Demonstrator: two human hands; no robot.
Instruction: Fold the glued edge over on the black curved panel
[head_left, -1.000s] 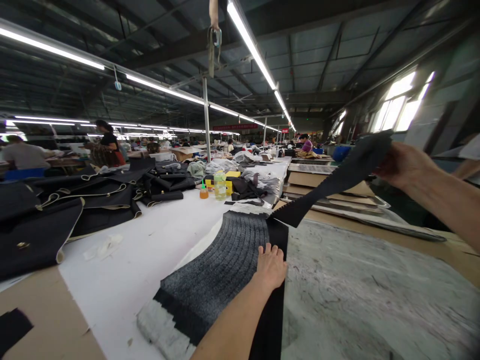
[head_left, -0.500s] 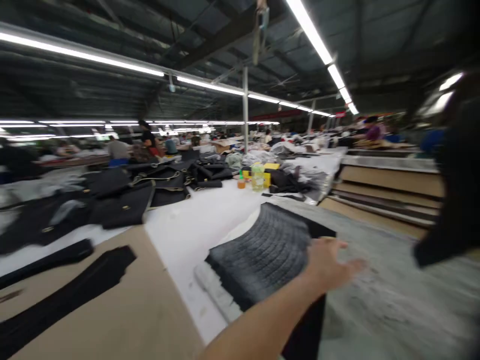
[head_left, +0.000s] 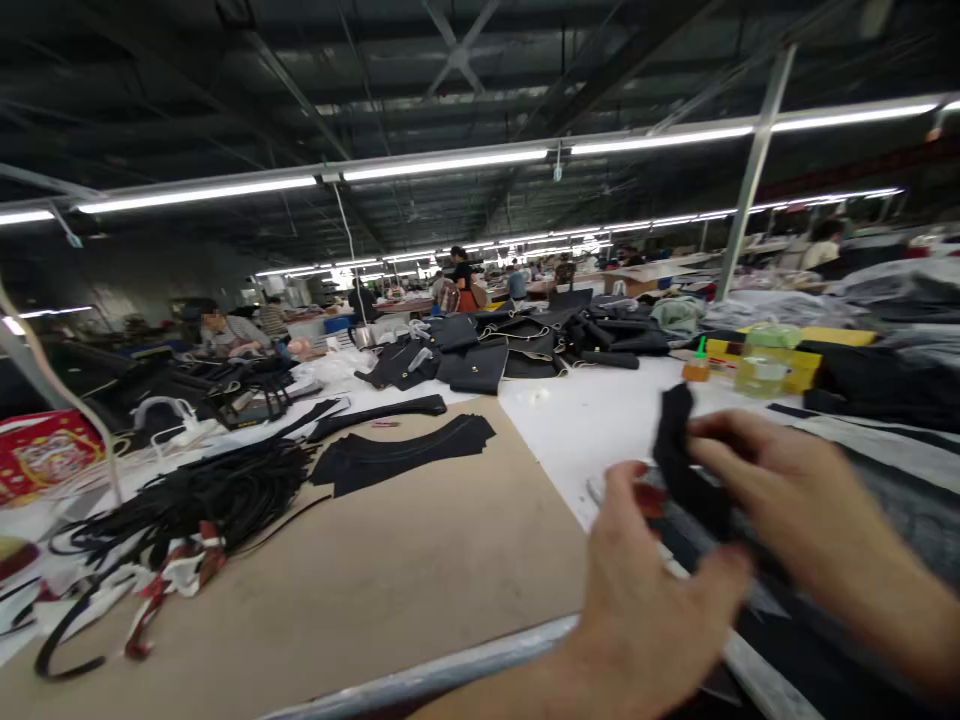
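My right hand (head_left: 810, 510) pinches a narrow black strip-like piece (head_left: 679, 450), slightly blurred, that looks like leather or fabric. Its upper end stands up past my fingertips. Just left of it, my left hand (head_left: 645, 590) is spread with thumb and fingers apart, close to the black piece; whether it touches is unclear. Below and behind my right hand lies a stack of dark grey-black pieces (head_left: 892, 500), partly hidden by the hand. On the brown board (head_left: 450, 570) to the left rest curved black cut pieces (head_left: 405, 455).
A heap of thin black strips (head_left: 225, 490) lies at left, beside a red bag (head_left: 49, 455). Black bag parts (head_left: 472, 365) are piled at the back. An orange bottle with green cap (head_left: 695, 368), a clear jar (head_left: 765, 360) and a yellow box (head_left: 806, 370) stand right. People work beyond.
The view has swung left. My left hand, earlier stretched over the stack of dark pieces, is now beside my right hand, which has come into view holding a black strip-like piece.
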